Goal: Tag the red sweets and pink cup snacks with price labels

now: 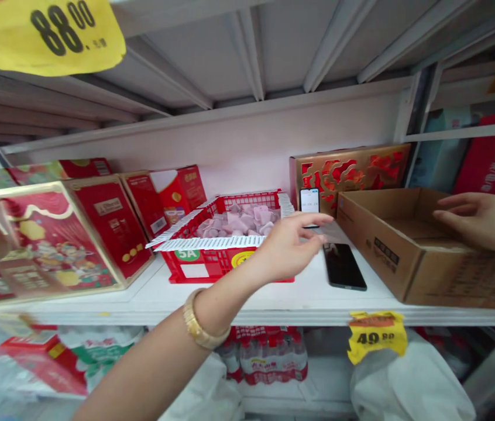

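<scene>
My left hand [294, 245], with a gold bangle on the wrist, reaches across the front right corner of a red plastic basket [195, 270]. Its index finger and thumb are apart and nothing shows between them. Many small pale-pink pieces [236, 222] fill the basket, and white strips with dark marks line its rim. Just right of that hand a black smartphone [344, 268] lies flat on the shelf; a second phone [309, 202] with a lit screen stands upright behind. Over the right side of an open cardboard box [374, 248] is my right hand [488, 219], empty, fingers extended.
Red and gold gift boxes [118, 234] stand on the left of the white shelf [142, 301]. A gold-and-red box [353, 169] leans at the back. Overhead is another shelf [282, 47] with a yellow price tag [58, 35]. Bottled drinks [269, 359] sit below.
</scene>
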### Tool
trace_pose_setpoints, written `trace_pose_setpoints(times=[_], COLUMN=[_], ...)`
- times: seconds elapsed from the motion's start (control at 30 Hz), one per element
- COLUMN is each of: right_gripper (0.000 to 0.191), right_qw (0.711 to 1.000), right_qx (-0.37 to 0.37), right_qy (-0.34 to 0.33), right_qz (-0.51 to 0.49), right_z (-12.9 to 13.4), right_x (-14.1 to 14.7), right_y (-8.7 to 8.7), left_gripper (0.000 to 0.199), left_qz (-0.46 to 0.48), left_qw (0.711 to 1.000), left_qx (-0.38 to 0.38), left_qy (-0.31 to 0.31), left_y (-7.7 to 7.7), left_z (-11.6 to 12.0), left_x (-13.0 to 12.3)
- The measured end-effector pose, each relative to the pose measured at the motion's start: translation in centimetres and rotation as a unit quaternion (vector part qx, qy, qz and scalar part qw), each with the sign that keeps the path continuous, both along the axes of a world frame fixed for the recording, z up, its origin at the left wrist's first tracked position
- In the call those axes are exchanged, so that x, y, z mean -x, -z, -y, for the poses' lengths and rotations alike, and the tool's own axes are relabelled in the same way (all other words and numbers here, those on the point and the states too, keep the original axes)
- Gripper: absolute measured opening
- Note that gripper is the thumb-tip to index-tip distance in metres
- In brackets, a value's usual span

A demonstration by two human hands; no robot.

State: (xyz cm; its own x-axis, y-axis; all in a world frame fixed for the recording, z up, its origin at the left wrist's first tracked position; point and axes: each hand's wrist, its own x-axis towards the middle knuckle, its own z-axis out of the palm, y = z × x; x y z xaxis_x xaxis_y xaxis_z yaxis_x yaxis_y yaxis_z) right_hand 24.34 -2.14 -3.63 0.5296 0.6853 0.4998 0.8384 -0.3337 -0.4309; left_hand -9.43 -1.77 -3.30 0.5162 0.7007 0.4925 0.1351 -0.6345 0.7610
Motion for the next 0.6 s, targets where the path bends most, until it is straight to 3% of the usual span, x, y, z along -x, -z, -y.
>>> trace_pose_setpoints(times=[0.07,0.17,0.23,0.3,0.37,0.47,0.6], right_gripper=[0.009,0.009,0.010,0.013,0.013,0.014,0.020], right_qw=[0.999,0.993,0.979,0.949,0.912,0.885,0.872], right_qx=[0.005,-0.065,-0.100,-0.093,-0.065,-0.022,0.050], right_qy=[-0.017,-0.066,-0.160,-0.297,-0.405,-0.458,-0.475], right_qz=[-0.049,-0.072,-0.074,-0.046,0.000,0.083,0.103], right_z=[0.7,1.3,0.7,-0.9,-2.7,-5.1,-7.3], right_x=[1.3,5.3,8.8,12.4,16.0,20.8,25.4], right_y=[-0.8,-2.0,-2.5,-2.9,-3.3,-3.9,-4.1], left_gripper=[0.039,0.039,0.036,0.032,0.025,0.016,0.010], left_qz=[-0.009,-0.060,-0.147,-0.247,-0.351,-0.474,-0.512], left_qw=[0.998,0.978,0.949,0.913,0.872,0.821,0.807], left_qx=[-0.009,-0.045,-0.076,-0.083,-0.077,-0.050,-0.010], left_qy=[-0.063,-0.194,-0.268,-0.314,-0.331,-0.313,-0.293], left_y=[-1.8,-4.3,-5.3,-5.6,-5.5,-4.8,-3.3], left_z=[-1.1,-3.9,-6.1,-8.1,-9.6,-10.7,-11.6], left_x=[2.8,6.8,9.0,10.5,11.4,11.8,11.8])
